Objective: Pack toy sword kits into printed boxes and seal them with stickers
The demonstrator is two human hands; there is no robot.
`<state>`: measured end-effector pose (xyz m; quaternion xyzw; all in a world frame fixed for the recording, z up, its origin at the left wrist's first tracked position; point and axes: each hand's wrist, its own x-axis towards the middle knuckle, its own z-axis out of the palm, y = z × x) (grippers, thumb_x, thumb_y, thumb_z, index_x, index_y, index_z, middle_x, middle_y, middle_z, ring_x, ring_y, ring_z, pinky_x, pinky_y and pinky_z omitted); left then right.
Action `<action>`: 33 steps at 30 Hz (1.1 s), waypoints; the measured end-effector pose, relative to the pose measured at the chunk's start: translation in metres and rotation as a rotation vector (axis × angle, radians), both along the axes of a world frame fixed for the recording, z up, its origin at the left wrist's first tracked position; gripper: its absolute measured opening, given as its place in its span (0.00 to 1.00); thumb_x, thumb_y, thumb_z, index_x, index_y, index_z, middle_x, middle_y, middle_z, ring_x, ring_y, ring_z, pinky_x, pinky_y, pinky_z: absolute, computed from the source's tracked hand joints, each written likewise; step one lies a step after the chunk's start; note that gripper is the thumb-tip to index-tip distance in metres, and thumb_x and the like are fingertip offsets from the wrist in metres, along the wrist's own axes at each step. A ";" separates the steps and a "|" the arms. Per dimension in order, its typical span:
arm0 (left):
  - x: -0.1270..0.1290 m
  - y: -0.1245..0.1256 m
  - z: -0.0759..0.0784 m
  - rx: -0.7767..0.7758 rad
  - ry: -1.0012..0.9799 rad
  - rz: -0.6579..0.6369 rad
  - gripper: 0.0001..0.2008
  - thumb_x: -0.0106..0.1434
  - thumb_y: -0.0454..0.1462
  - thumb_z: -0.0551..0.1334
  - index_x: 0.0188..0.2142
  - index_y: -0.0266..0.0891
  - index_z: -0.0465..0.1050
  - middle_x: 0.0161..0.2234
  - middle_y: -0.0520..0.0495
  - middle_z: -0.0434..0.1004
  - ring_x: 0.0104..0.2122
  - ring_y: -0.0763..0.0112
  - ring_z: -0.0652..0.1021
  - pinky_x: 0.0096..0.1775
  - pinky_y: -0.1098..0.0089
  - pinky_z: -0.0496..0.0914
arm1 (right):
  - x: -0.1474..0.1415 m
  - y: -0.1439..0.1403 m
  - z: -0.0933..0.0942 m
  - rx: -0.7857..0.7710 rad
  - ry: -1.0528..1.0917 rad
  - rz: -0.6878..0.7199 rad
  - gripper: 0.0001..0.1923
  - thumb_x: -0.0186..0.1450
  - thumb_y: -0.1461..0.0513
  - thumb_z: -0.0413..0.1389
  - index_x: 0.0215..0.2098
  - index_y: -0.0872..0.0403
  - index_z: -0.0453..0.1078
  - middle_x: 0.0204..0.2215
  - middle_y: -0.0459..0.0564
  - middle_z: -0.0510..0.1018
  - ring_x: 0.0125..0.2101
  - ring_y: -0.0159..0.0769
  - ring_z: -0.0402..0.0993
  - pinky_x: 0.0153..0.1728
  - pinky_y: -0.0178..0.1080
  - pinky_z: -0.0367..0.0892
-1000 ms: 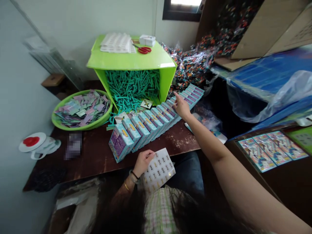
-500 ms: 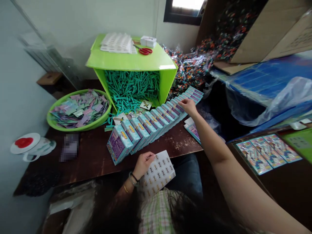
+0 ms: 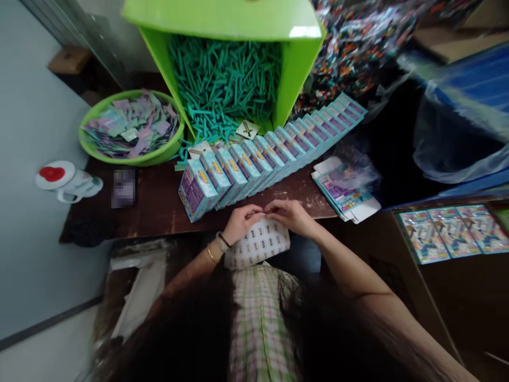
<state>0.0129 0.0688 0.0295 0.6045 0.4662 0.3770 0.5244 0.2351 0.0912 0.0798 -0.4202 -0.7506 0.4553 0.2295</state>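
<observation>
My left hand [image 3: 243,225] is closed on the upper left edge of a white sticker sheet [image 3: 260,243] printed with rows of small dark and gold labels. At the sheet's top edge, my right hand [image 3: 290,216] pinches with thumb and finger, close beside the left fingertips. Whether a single sticker has come loose there is too small to see. Just beyond both hands, a slanting row of blue and purple boxes [image 3: 248,168] stands on the dark wooden table [image 3: 159,204], leaning one against another.
Behind the row, a lime-green bin [image 3: 304,69] lies open, full of teal plastic pieces [image 3: 226,79]. A green basin [image 3: 175,143] of small packets and a lidded mug [image 3: 75,183] stand left. Flattened boxes [image 3: 345,193] lie right, near three picture packs [image 3: 453,233].
My right hand has come back from the far part of the box row to the sticker sheet beside my left hand. The view has tilted further down.
</observation>
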 end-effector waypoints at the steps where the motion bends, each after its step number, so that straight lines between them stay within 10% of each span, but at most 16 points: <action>1: 0.001 0.001 0.000 0.015 0.015 0.004 0.13 0.60 0.40 0.69 0.44 0.38 0.81 0.31 0.51 0.79 0.29 0.71 0.75 0.35 0.72 0.69 | 0.001 -0.008 -0.006 -0.023 0.002 -0.065 0.11 0.67 0.54 0.61 0.37 0.53 0.79 0.33 0.49 0.83 0.34 0.37 0.78 0.38 0.37 0.73; 12: 0.005 -0.002 0.005 0.185 0.168 -0.033 0.03 0.62 0.34 0.69 0.32 0.39 0.82 0.31 0.48 0.82 0.32 0.69 0.79 0.36 0.70 0.72 | 0.034 -0.023 -0.030 0.039 0.051 -0.190 0.13 0.67 0.53 0.62 0.41 0.52 0.82 0.37 0.51 0.84 0.37 0.40 0.80 0.40 0.40 0.75; 21: 0.005 0.003 -0.006 -0.021 0.141 0.059 0.04 0.59 0.35 0.69 0.29 0.37 0.82 0.26 0.50 0.83 0.26 0.70 0.78 0.30 0.72 0.70 | 0.039 -0.045 -0.032 0.527 -0.089 0.025 0.10 0.73 0.57 0.58 0.45 0.48 0.82 0.58 0.58 0.79 0.58 0.52 0.74 0.59 0.59 0.68; 24: 0.007 0.005 -0.006 0.037 0.148 0.036 0.03 0.58 0.33 0.70 0.29 0.38 0.82 0.27 0.49 0.84 0.28 0.70 0.79 0.33 0.72 0.71 | 0.039 -0.040 -0.029 0.471 -0.017 0.041 0.14 0.72 0.55 0.58 0.53 0.47 0.79 0.64 0.56 0.73 0.64 0.51 0.69 0.63 0.60 0.64; 33: 0.016 0.004 0.006 0.180 0.148 -0.011 0.03 0.61 0.34 0.70 0.31 0.40 0.83 0.31 0.48 0.85 0.31 0.69 0.80 0.36 0.70 0.73 | 0.017 -0.019 -0.042 0.134 0.205 -0.164 0.26 0.71 0.57 0.58 0.66 0.49 0.67 0.38 0.48 0.85 0.39 0.37 0.83 0.49 0.43 0.78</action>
